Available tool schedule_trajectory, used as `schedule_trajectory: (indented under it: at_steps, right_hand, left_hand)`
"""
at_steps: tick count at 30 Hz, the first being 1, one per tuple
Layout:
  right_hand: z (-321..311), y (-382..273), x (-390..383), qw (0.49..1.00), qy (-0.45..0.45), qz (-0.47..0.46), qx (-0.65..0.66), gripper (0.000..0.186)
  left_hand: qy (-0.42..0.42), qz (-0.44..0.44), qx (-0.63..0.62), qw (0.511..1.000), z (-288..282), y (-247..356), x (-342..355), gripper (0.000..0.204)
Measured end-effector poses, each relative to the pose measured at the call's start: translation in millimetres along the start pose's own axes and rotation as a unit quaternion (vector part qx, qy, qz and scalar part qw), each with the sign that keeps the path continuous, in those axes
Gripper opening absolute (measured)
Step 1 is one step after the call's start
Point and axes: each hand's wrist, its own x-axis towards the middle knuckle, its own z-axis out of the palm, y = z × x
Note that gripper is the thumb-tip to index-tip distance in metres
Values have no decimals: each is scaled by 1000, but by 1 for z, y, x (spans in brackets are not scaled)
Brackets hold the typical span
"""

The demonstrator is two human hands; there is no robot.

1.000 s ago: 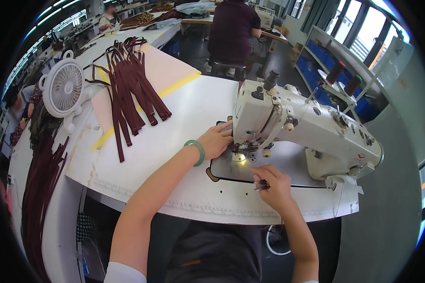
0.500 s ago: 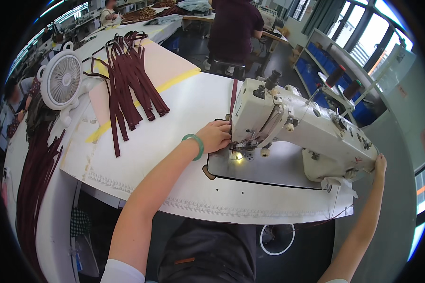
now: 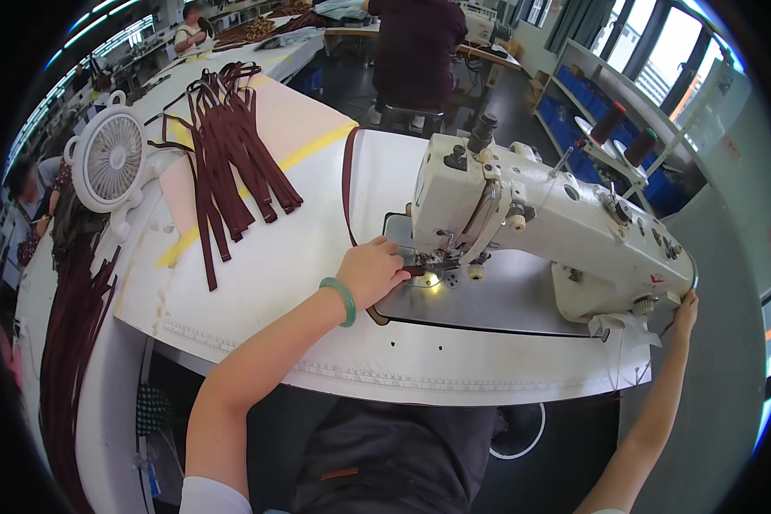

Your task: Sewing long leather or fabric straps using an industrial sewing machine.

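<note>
My left hand (image 3: 372,272), a green bangle on its wrist, pinches a maroon strap (image 3: 347,184) just left of the needle area. A short end of that strap sticks out past my fingertips under the lit presser foot; the rest runs away over the table toward its far edge. The white sewing machine (image 3: 565,214) stands over a steel bed plate (image 3: 505,295). At the machine's right end my right hand (image 3: 686,310) curls around the rim of the handwheel (image 3: 692,267); part of its fingers is hidden behind the machine.
A bundle of maroon straps (image 3: 236,163) lies on a pink board at the back left, near a white fan (image 3: 111,163). More straps (image 3: 64,368) hang at far left. Thread cones (image 3: 608,124) stand at right. A person (image 3: 413,56) sits beyond the table.
My left hand has shifted left and nearer, turning the strap so its end points right under the foot. The strap's tail has swung left. My right hand stays at the handwheel.
</note>
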Motion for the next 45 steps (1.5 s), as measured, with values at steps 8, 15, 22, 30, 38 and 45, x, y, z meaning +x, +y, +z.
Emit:
schedule_trajectory:
  at_steps: [8, 15, 22, 30, 38, 45]
  right_hand:
    - [29, -4, -44, 973, 19, 26, 229, 34]
    - [29, 8, -26, 977, 85, 67, 184, 49]
    - [-30, -9, 61, 989, -75, 60, -115, 50]
    - [39, 14, -44, 978, -8, 103, 183, 49]
    - [-7, -14, 38, 994, -48, 68, -77, 50]
    - [30, 14, -38, 968, -14, 53, 246, 47]
  left_hand:
    - [140, 74, -171, 973, 18, -6, 1, 8]
    - [164, 157, -50, 973, 24, -5, -2, 20]
    - [168, 160, -31, 972, 27, -7, 2, 22]
    - [132, 142, -6, 981, 21, -6, -2, 21]
    - [147, 148, -12, 978, 24, -9, 2, 21]
    - [140, 143, -1, 980, 23, -7, 4, 22]
